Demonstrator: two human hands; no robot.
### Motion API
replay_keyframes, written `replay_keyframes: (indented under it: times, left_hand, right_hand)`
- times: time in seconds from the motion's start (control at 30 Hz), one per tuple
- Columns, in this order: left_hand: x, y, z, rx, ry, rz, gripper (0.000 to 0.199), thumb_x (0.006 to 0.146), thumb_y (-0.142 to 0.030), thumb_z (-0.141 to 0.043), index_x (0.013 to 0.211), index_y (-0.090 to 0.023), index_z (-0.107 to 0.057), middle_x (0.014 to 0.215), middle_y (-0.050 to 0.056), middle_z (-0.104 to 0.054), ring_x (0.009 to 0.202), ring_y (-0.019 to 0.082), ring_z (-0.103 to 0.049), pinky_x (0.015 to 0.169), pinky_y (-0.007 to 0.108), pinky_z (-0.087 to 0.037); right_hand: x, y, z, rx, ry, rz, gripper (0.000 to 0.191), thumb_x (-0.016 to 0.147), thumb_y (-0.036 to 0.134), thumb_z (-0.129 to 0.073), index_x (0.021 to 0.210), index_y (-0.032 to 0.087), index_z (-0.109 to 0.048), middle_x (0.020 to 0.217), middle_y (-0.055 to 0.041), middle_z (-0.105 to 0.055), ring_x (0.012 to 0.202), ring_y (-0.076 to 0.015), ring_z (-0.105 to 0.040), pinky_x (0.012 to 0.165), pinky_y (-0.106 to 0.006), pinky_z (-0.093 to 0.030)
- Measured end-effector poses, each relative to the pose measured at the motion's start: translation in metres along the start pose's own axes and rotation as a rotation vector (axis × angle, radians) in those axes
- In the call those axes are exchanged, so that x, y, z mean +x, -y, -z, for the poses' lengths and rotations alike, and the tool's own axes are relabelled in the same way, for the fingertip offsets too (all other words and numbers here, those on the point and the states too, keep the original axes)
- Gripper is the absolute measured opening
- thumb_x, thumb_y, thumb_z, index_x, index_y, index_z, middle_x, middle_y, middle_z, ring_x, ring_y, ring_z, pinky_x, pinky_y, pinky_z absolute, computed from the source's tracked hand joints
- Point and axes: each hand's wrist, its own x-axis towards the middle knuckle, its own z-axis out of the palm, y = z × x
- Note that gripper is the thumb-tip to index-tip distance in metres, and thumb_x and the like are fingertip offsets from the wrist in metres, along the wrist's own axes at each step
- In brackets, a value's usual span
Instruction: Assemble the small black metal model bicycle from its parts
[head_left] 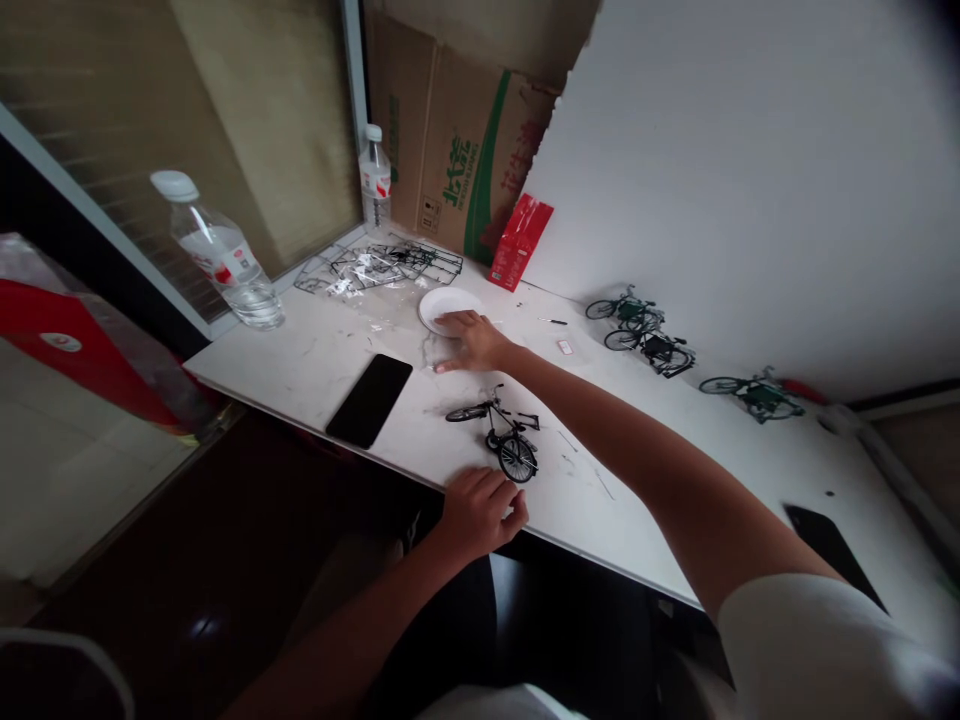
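My right hand [478, 342] reaches across the table with thumb and fingers apart, open. Its fingertips are over the rim of a small white dish [442, 303], and the thumb is beside a crumpled clear plastic piece [436, 350]. Whether the fingers touch anything in the dish is hidden. My left hand [480, 508] rests at the table's front edge, fingers curled into a loose fist, with nothing showing in it. Just beyond its knuckles is a black miniature bicycle [496, 432] lying on the table.
A black phone [370, 400] lies left of the bicycle. Two water bottles [225, 262], dark part frames [390, 262] and a red packet [522, 240] are at the back left. Several miniature bicycles [652, 348] line the wall. Another dark phone [832, 550] is at right.
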Motion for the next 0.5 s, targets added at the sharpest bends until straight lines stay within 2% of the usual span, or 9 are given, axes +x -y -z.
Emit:
replay_keyframes:
  times: [0.07,0.17,0.23,0.3,0.4,0.5]
  left_hand:
    - [0.0,0.001,0.0,-0.003,0.003,-0.003,0.024,0.09,-0.018,-0.065,0.069,-0.022,-0.053,0.067,0.0,-0.058,0.065,0.017,-0.055,0.065,0.037,-0.039]
    - [-0.001,0.001,0.0,0.0,0.004,-0.001,0.023,0.089,-0.018,-0.065,0.07,-0.022,-0.053,0.067,0.0,-0.058,0.066,0.016,-0.056,0.065,0.037,-0.039]
    - [0.0,0.001,0.0,0.002,0.001,0.0,0.024,0.089,-0.018,-0.065,0.069,-0.022,-0.053,0.066,0.0,-0.058,0.066,0.016,-0.056,0.064,0.037,-0.038]
    - [0.0,0.001,0.0,0.001,0.002,-0.002,0.023,0.088,-0.018,-0.066,0.069,-0.022,-0.053,0.066,0.0,-0.057,0.065,0.016,-0.056,0.064,0.037,-0.038]
    - [0.0,0.001,0.0,-0.001,-0.001,0.0,0.023,0.087,-0.018,-0.066,0.069,-0.022,-0.053,0.066,-0.001,-0.058,0.065,0.016,-0.056,0.063,0.037,-0.038]
    - [0.0,0.001,0.0,0.002,-0.005,0.002,0.023,0.086,-0.017,-0.067,0.069,-0.022,-0.053,0.066,-0.001,-0.058,0.065,0.016,-0.057,0.063,0.037,-0.038]
  right_hand:
    - [0.008,-0.004,-0.002,0.003,0.015,-0.035,0.097,0.083,0.069,-0.081,0.163,0.025,-0.049,0.166,-0.0137,-0.049,0.149,-0.042,-0.042,0.124,-0.054,-0.036]
    - [0.019,-0.013,0.0,-0.053,0.007,-0.007,0.062,0.098,0.052,-0.071,0.151,0.021,-0.062,0.155,-0.0144,-0.059,0.14,-0.0379,-0.053,0.117,-0.048,-0.044]
    - [0.024,-0.017,0.003,-0.123,-0.005,0.018,0.045,0.105,0.042,-0.063,0.142,0.017,-0.068,0.147,-0.0147,-0.065,0.134,-0.0346,-0.057,0.114,-0.043,-0.046]
    - [0.028,-0.018,0.006,-0.196,-0.013,0.005,0.038,0.108,0.036,-0.057,0.135,0.013,-0.072,0.141,-0.0163,-0.068,0.13,-0.0332,-0.06,0.108,-0.041,-0.049]
    - [0.034,-0.014,0.007,-0.296,-0.009,-0.014,0.035,0.11,0.032,-0.05,0.123,0.009,-0.074,0.132,-0.0203,-0.072,0.124,-0.0346,-0.063,0.105,-0.044,-0.049]
    - [0.04,-0.012,0.007,-0.369,-0.029,-0.024,0.037,0.111,0.029,-0.046,0.122,0.007,-0.073,0.129,-0.0229,-0.073,0.12,-0.0345,-0.066,0.102,-0.045,-0.049]
